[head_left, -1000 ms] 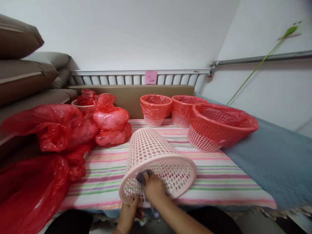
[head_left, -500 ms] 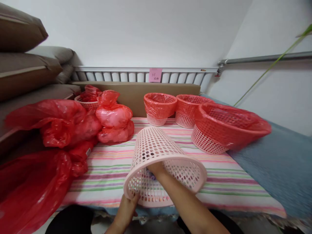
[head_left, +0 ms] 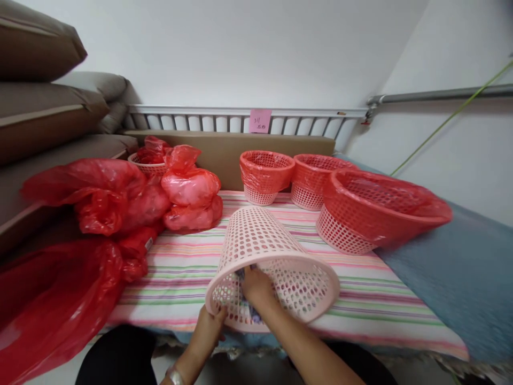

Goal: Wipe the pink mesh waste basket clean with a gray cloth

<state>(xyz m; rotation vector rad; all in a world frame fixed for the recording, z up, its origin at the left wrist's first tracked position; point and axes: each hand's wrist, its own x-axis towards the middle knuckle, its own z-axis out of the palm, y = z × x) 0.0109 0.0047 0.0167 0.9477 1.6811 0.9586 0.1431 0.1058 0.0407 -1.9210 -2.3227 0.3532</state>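
Drawing back from deeper inside, the right hand (head_left: 258,289) now shows near the mouth of the pale pink basket (head_left: 288,256), where half a second ago its fingers were hidden beneath the upper wall. The dark cloth (head_left: 240,272), lately seen only through the holes, is again visible under the rim, at the upper left of the opening. This is judged to mean that work on the basket's interior is under way and unfinished.

Nearest, at the bottom centre of the frame, the left hand (head_left: 212,323) is curled on the lower left of the rim, thumb inside, steadying the basket. The right hand, just above and to the right in the frame, is bunched on the cloth; its exact finger closure cannot be told. A purplish patch shows below it, possibly part of the same cloth.

The basket lies on its side at the centre, mouth towards the person, around the right hand, and rests on the striped cover (head_left: 180,278).

Beyond, red plastic bags (head_left: 192,187) are heaped at the left; three red-lined baskets (head_left: 340,235) stand upright at the right. A pink note (head_left: 260,121) hangs on the rail at the upper centre.
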